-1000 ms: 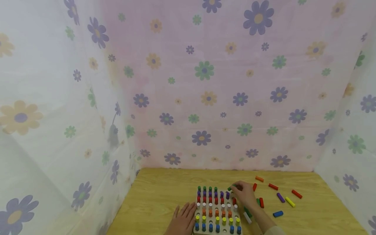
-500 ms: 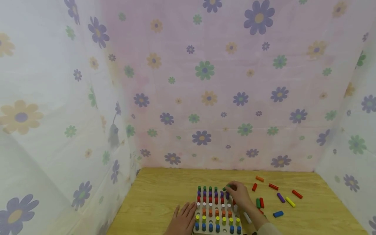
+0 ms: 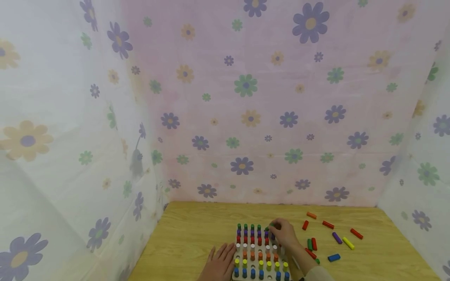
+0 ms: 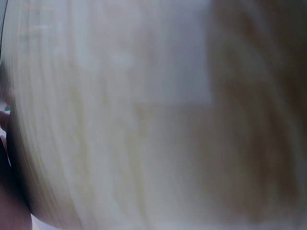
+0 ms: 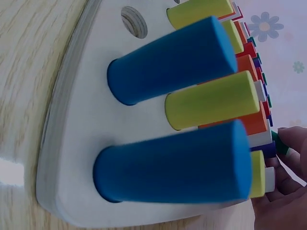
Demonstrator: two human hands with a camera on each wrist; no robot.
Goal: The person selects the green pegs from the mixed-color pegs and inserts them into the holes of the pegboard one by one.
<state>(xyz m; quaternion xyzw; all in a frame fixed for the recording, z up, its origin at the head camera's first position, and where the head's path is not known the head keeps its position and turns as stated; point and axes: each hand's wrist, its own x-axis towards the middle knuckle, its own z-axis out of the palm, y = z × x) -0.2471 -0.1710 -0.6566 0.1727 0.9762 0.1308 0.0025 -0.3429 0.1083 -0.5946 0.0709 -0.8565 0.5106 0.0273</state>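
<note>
My right hand pinches a green peg over the far right part of a pale wooden pegboard. In the head view that peg's lower end is near the back row, where several green pegs stand upright. Purple, red, white, orange, yellow and blue pegs fill most of the other rows, with a few bare holes among them. My left hand lies with fingers extended against the board's left edge. The left wrist view is mostly blurred wood grain.
Loose pegs lie right of the board: an orange one, several red ones, a purple one, a yellow one, a blue one and a green one. The wooden table meets flowered cloth walls.
My right hand has moved a little left with the green peg, bringing it to the back row. Loose pegs behind the hand have come into sight. The left hand has stayed in place.
</note>
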